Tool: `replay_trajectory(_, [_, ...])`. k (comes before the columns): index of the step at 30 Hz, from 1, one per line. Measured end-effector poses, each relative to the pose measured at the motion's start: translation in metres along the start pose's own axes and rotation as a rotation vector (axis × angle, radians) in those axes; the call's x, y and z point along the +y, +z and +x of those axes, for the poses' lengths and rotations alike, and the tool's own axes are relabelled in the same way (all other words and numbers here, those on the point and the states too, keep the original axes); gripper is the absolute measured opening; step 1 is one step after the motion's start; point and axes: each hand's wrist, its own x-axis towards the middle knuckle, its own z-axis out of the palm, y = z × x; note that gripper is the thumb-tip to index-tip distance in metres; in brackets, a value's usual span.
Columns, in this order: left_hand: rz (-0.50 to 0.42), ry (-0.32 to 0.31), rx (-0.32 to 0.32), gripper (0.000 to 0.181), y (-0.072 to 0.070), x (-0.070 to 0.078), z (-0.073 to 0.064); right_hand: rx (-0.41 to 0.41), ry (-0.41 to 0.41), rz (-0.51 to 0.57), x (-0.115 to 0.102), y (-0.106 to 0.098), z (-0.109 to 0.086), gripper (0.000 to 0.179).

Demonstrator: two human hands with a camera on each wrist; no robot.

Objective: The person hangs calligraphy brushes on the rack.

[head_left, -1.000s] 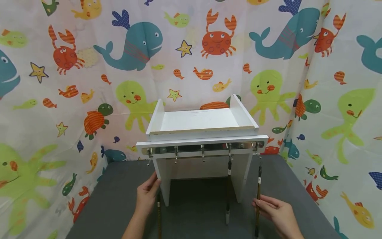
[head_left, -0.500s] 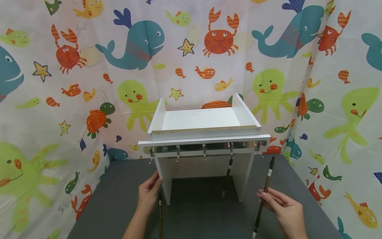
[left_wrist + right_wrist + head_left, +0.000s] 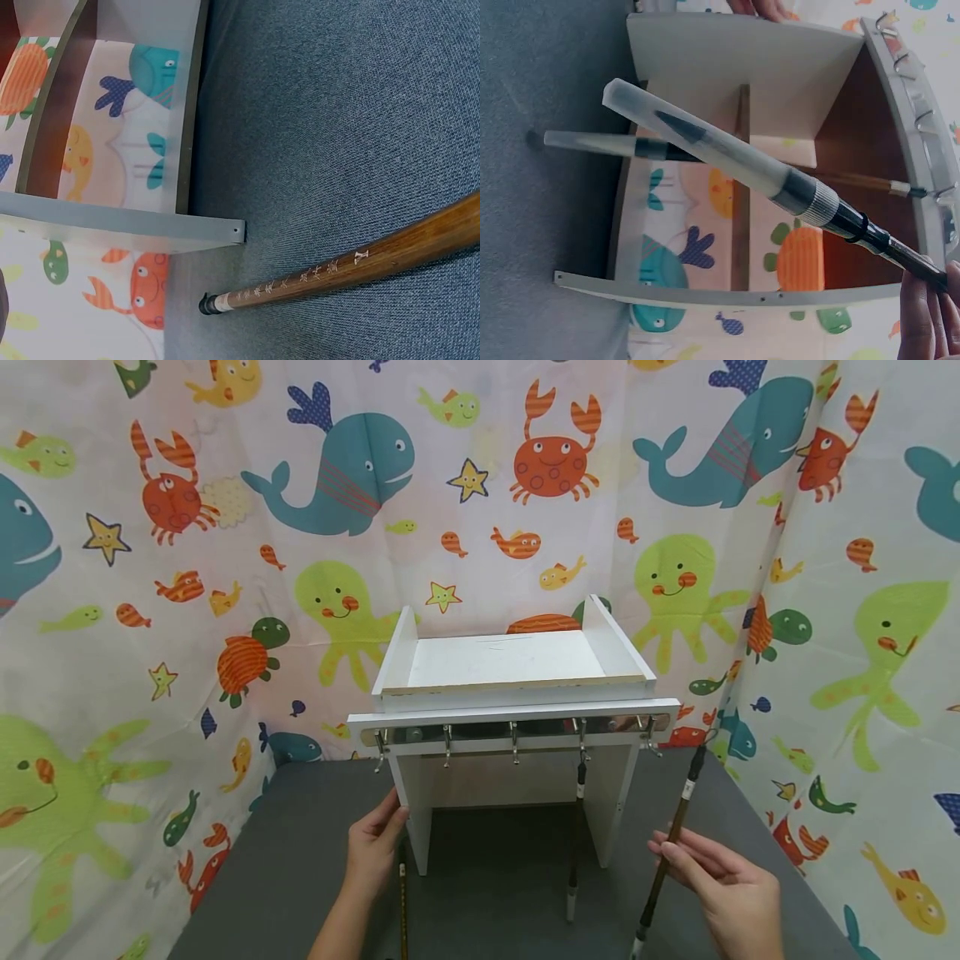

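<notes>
My right hand (image 3: 723, 885) pinches a capped calligraphy brush (image 3: 679, 818) by its brown shaft, to the right of a white hook shelf (image 3: 517, 693). The brush tilts, its cord-loop end up and to the right, away from the hooks. Its clear cap (image 3: 720, 150) fills the middle of the right wrist view, dark bristles inside. My left hand (image 3: 371, 852) grips the shelf's left side panel near its front edge. From the fourth hook hangs a second capped calligraphy brush (image 3: 581, 789). A third brush (image 3: 322, 277), its shaft lettered, shows beside the left panel; its lower end is out of view.
A metal strip (image 3: 480, 732) with several hooks runs along the shelf's front. The shelf stands on a grey surface (image 3: 307, 827). Behind it and on both sides hangs a curtain (image 3: 465, 560) printed with sea animals.
The brush in my right hand has gone from nearly upright below the rightmost hook to tilted, its top now farther right. The hanging brush swung inward and is near vertical again. My left hand keeps its place.
</notes>
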Motion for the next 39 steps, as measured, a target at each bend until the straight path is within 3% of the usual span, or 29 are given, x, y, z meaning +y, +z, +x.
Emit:
replay_trajectory(8, [-0.04, -0.025, -0.007, 0.041, 0.005, 0.017, -0.004, -0.09, -0.063, -0.05, -0.014, 0.008, -0.016, 0.038])
replay_trajectory(18, [-0.021, -0.022, 0.0, 0.041, 0.001, -0.003, 0.001, -0.245, -0.165, -0.001, -0.015, 0.025, -0.028, 0.031])
replay_trajectory(22, [-0.014, 0.003, 0.015, 0.041, -0.001, -0.005, 0.001, -0.322, -0.196, 0.031, -0.015, 0.035, -0.03, 0.03])
replay_trajectory(28, [-0.013, -0.017, 0.009, 0.041, -0.002, -0.005, -0.001, -0.459, -0.233, 0.082, -0.012, 0.046, -0.032, 0.03])
replay_trajectory(32, [-0.043, -0.038, 0.021, 0.04, 0.001, -0.002, -0.001, -0.534, -0.236, 0.097, -0.007, 0.052, -0.033, 0.031])
replay_trajectory(39, [-0.035, -0.047, 0.004, 0.041, 0.007, 0.016, -0.003, -0.649, -0.187, 0.118, -0.004, 0.066, -0.035, 0.031])
